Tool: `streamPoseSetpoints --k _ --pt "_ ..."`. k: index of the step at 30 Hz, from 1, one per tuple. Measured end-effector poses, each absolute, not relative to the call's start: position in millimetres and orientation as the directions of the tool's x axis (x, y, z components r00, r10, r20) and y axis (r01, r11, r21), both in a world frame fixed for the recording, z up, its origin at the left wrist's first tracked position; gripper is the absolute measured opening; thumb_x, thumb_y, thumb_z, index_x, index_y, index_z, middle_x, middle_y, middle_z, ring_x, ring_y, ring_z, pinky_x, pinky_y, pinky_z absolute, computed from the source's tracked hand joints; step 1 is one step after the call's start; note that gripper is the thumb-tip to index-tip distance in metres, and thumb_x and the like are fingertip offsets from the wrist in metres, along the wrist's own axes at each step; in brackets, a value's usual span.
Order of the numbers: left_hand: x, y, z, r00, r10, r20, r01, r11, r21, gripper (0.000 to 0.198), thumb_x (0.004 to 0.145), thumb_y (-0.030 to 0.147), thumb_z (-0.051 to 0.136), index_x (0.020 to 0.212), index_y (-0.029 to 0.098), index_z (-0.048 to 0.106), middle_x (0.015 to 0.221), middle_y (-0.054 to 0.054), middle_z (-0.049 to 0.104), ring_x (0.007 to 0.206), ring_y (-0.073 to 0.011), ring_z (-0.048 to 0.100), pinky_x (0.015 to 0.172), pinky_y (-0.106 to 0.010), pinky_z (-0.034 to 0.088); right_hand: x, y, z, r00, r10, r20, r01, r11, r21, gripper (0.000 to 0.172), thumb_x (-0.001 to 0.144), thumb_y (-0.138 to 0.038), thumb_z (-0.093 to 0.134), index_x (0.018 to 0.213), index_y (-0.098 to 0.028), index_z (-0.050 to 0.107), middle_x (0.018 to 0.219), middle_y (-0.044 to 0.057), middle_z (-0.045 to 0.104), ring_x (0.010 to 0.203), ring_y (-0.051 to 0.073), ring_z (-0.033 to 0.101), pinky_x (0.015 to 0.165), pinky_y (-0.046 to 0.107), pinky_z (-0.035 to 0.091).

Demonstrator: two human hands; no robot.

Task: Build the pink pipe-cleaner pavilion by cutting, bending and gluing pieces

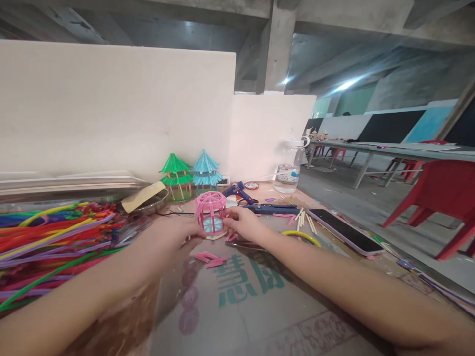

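A small pink pavilion frame [210,201] with a round base stands upright on the printed sheet [193,306]. At its left side is my left hand [181,235], fingers bent, the fingertips near the base; whether they grip it is unclear. My right hand [239,222] is closed at the pavilion's right side, its fingertips on the frame. Short pink pieces [211,259] lie just in front. Behind stand a green two-tiered pavilion [176,175] and a blue one [207,170].
Colourful pipe cleaners [55,237] are heaped at the left. A blue glue gun [237,192], a water bottle [288,168], pale sticks [302,219], a yellow curved strip [302,236] and a phone [345,230] lie or stand behind and right. A white board [118,113] rises behind.
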State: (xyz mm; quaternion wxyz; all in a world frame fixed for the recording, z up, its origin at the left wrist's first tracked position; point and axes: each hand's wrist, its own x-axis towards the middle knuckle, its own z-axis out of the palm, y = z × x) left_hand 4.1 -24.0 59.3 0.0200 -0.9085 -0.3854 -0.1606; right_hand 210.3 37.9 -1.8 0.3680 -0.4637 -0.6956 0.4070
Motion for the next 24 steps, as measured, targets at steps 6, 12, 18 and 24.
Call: streamPoseSetpoints --k 6,12,18,24 --pt "-4 -19 13 0.706 0.558 0.437 0.614 -0.789 0.016 0.029 0.094 0.023 0.044 0.107 0.025 0.070 0.108 -0.007 0.072 0.100 -0.0232 0.063 0.085 -0.036 0.049 243 48 25 -0.393 0.914 0.096 0.553 0.319 -0.770 0.010 0.079 -0.013 0.060 0.079 -0.015 0.070 0.062 -0.001 0.064 0.056 0.012 0.059 0.057 0.023 0.045" --pt "1 -15 -2 0.769 0.499 0.400 0.540 -0.842 0.013 0.027 0.097 0.025 0.045 0.096 0.023 0.071 0.100 -0.005 0.072 0.090 -0.0187 0.065 0.077 -0.029 0.050 277 56 41 -0.322 0.937 0.140 0.765 0.344 -0.544 0.014 0.083 -0.020 0.059 0.080 -0.016 0.071 0.064 0.001 0.067 0.059 0.015 0.058 0.056 0.023 0.039" --pt "5 -17 -7 0.725 0.562 0.399 0.590 -0.805 0.062 0.026 0.096 0.026 0.043 0.087 0.019 0.067 0.088 -0.005 0.068 0.084 -0.0192 0.062 0.075 -0.030 0.048 296 69 41 -0.179 0.939 0.293 0.877 0.287 -0.385 0.011 0.085 -0.020 0.056 0.082 -0.016 0.066 0.083 0.006 0.071 0.073 0.016 0.059 0.062 0.023 0.038" --pt "3 -12 1 0.481 0.765 0.428 0.695 -0.631 0.345 0.032 0.094 0.037 0.040 0.080 0.021 0.063 0.082 -0.004 0.067 0.080 -0.0211 0.062 0.073 -0.034 0.050 303 76 37 -0.154 0.941 0.303 0.906 0.256 -0.337 0.012 0.086 -0.023 0.058 0.093 -0.016 0.065 0.093 0.007 0.071 0.079 0.017 0.063 0.067 0.023 0.042"
